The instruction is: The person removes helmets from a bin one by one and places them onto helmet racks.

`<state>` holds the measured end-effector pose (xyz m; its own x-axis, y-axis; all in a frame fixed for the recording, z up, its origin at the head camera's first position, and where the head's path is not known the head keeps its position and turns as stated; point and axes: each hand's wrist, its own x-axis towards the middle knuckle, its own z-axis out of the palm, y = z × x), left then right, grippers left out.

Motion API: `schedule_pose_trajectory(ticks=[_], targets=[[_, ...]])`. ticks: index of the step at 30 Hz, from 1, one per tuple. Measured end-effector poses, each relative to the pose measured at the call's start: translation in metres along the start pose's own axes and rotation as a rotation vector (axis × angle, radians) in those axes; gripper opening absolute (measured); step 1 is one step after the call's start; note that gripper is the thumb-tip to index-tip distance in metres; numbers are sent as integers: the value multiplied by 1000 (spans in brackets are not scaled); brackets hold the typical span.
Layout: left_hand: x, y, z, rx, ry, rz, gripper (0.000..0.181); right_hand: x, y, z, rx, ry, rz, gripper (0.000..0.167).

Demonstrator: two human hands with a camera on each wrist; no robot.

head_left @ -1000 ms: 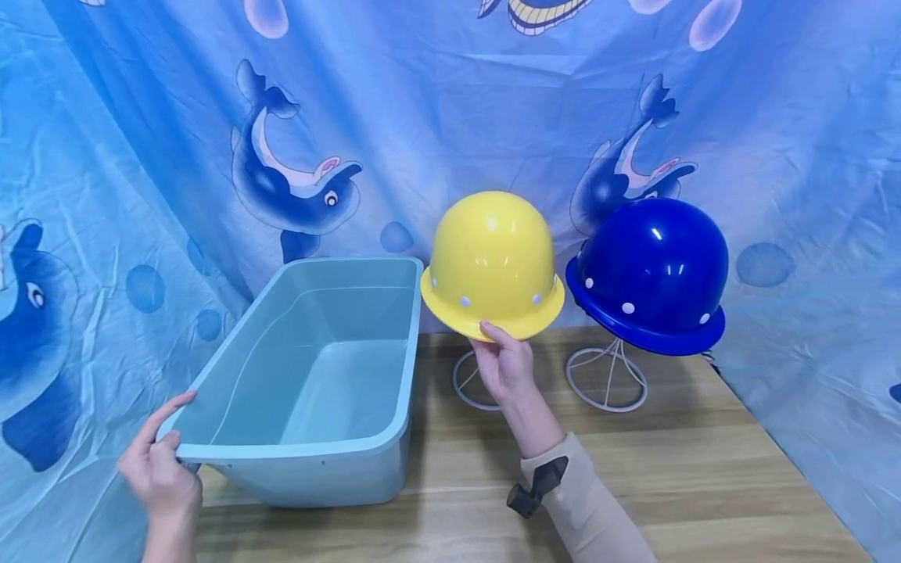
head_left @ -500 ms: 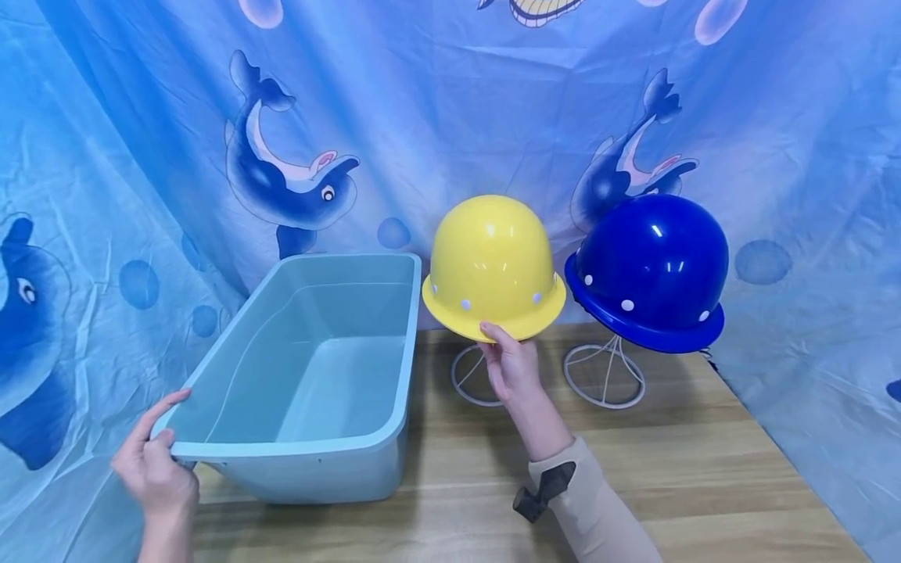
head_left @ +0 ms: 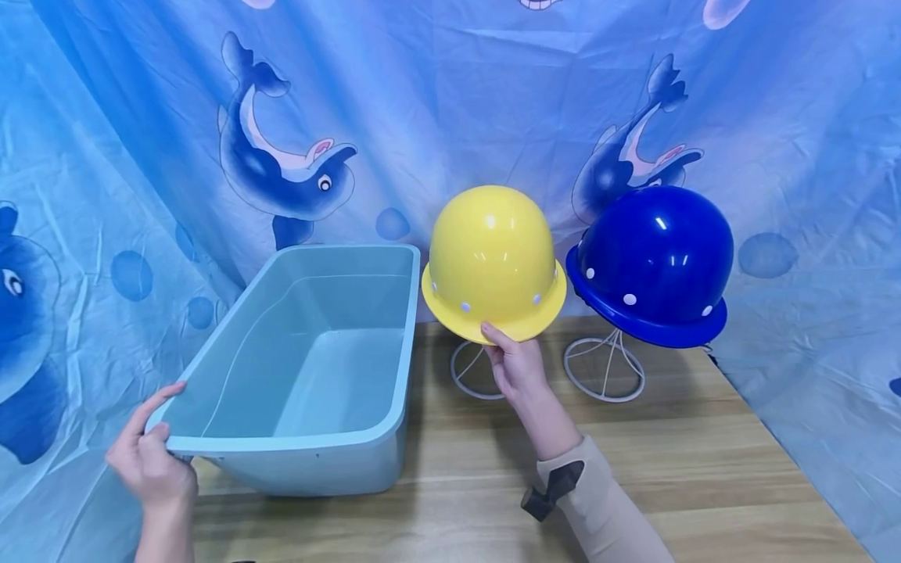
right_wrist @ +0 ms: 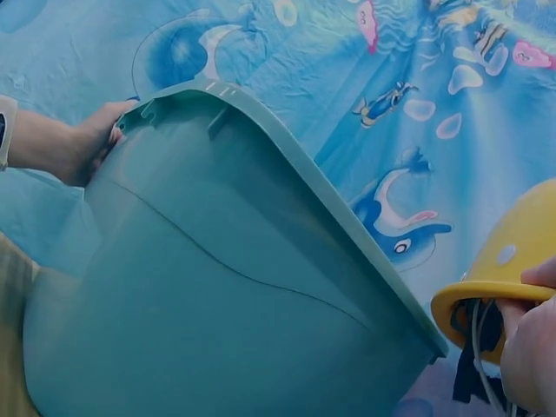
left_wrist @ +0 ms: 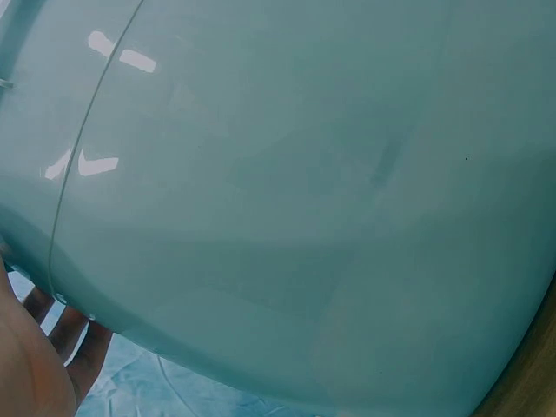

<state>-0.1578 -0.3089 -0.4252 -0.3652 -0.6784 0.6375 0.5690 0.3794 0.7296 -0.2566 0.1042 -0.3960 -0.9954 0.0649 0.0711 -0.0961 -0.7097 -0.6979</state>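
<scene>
My right hand (head_left: 519,366) pinches the front brim of a yellow hard hat (head_left: 493,250), thumb on top and fingers underneath. The hat stands upright above a white wire stand (head_left: 459,381); whether it touches the stand is hidden. Dark straps (right_wrist: 473,373) hang inside it in the right wrist view. At the near left corner of a pale teal plastic tub (head_left: 296,446), my left hand (head_left: 151,461) grips the rim, index finger along the edge and thumb at the front. The left wrist view shows mostly tub wall, with some fingers (left_wrist: 91,356) under the rim.
A blue hard hat (head_left: 655,258) sits tilted on another white wire stand (head_left: 605,391), close to the yellow one's right. The wooden table (head_left: 633,461) has its right edge running diagonally. A blue dolphin-print curtain (head_left: 479,109) hangs behind and at both sides.
The head view has tilted slightly, so most things sit a little higher in it. My right forearm has shifted slightly right. Both hands keep their holds.
</scene>
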Motion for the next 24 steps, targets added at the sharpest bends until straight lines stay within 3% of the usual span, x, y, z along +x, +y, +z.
schedule_pose_trajectory(ticks=[8, 13, 16, 19, 22, 24], targets=[[-1, 0, -2, 25, -7, 1, 51, -4, 8, -5, 118, 4, 27, 39], [-1, -3, -5, 17, -13, 6, 51, -6, 12, -2, 134, -7, 6, 39], [0, -4, -5, 0, -18, 2, 51, -6, 12, -3, 97, -41, -12, 39], [0, -3, -6, 42, -32, -9, 51, -5, 9, -8, 33, -89, -26, 40], [4, 1, -10, 114, -81, -14, 48, -9, 2, -15, -38, -152, -14, 37], [11, 7, -15, 197, -143, 9, 43, -15, -7, -22, -148, -231, 35, 36]])
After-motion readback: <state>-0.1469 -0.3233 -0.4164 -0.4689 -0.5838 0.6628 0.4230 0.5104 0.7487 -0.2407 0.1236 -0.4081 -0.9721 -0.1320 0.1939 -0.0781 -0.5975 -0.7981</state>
